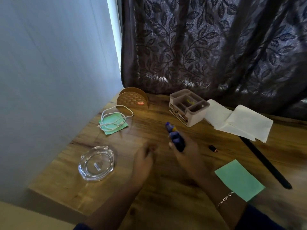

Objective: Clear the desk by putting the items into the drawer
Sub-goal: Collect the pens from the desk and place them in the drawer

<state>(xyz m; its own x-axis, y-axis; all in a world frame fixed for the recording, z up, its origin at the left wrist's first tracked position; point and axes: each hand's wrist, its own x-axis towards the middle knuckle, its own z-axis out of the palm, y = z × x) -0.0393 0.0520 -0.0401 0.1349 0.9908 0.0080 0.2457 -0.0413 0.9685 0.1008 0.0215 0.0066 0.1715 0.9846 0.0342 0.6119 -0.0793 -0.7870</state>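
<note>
My right hand (187, 155) grips a blue object with a yellow band (174, 135) above the middle of the wooden desk (166, 196); motion blur hides what it is. My left hand (142, 156) hovers beside it with fingers loosely curled, holding nothing. On the desk lie a clear glass ashtray (96, 163), a coiled white cable (114, 119) on a green note (123, 124), a second green note (239, 180), a small black item (213, 148), a black ruler-like strip (265, 163) and white paper napkins (240, 122). No drawer is in view.
A brown perforated holder (132, 98) and a beige desk organiser (188, 107) stand at the back. A dark leaf-patterned curtain (207, 47) hangs behind the desk, a pale wall (49, 72) borders its left edge.
</note>
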